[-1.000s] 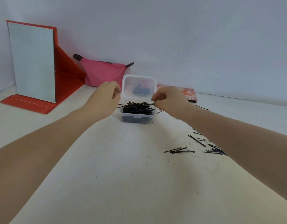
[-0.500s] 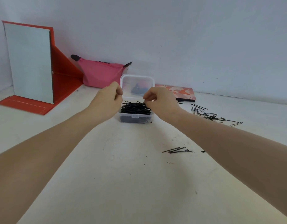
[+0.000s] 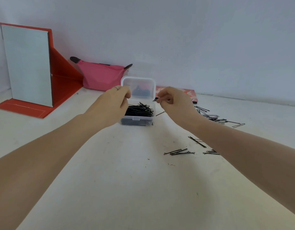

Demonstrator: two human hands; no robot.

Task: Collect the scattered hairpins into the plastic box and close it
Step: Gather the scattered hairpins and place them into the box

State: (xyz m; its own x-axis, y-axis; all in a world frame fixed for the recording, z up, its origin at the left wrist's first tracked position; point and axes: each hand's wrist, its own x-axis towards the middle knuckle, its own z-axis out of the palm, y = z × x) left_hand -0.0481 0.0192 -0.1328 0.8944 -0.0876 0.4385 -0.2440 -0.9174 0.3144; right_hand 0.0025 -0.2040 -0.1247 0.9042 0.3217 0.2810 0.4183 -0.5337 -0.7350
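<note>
Left fingers point(image 3: 125, 92) curled against the left edge of the upright clear lid point(image 3: 138, 87), thumb and fingertips apparently pinching its rim; thin ring on one finger. Left hand point(image 3: 110, 107) covering the left wall of the plastic box point(image 3: 136, 121). Right fingers point(image 3: 161, 98) curled tight just past the lid's right edge, seemingly pinching something thin and dark, too small to name; right hand point(image 3: 175, 103) clear of the box, not touching it.

Box open, lid standing at the back, heaped with black hairpins point(image 3: 140, 110), several poking above the rim. One stray pin point(image 3: 160, 113) lying just beside the right wall.

Further right on the white table point(image 3: 126, 180), a tangled pile of pins point(image 3: 215, 117), a single pin point(image 3: 197, 141) nearer, and two small clusters point(image 3: 179, 152) partly hidden under the right forearm. Broad bare stretch of table between the forearms in front of the box.

Behind: pink pouch point(image 3: 100, 77) close to the lid's back, red folding mirror point(image 3: 27, 65) well to the left, flat patterned case point(image 3: 178, 92) by the wall behind the right hand.
</note>
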